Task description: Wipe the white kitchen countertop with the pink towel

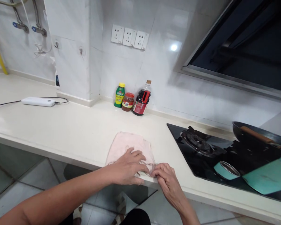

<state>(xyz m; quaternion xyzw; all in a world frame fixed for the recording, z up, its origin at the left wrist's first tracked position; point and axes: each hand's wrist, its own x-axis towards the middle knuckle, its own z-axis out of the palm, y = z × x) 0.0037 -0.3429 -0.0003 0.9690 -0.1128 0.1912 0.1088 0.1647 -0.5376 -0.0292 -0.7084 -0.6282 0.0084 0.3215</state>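
A pale pink cloth [128, 140] lies spread near the front edge of the white countertop [84, 131]. Across its lower middle rests my left hand [128, 165], fingers apart and curved onto the fabric. At the cloth's lower right corner, my right hand [165, 178] has its fingers closed in a pinch on the fabric, close to the counter edge. The pinched bit of cloth is partly hidden by the fingertips.
Against the wall stand a green bottle with a yellow cap [119, 96], a red-lidded jar [127, 102] and a dark sauce bottle [141, 100]. Rightward is a black gas hob [184, 153] with a wok [239, 128] and turquoise container [267, 175]. A white corded device [37, 101] lies left.
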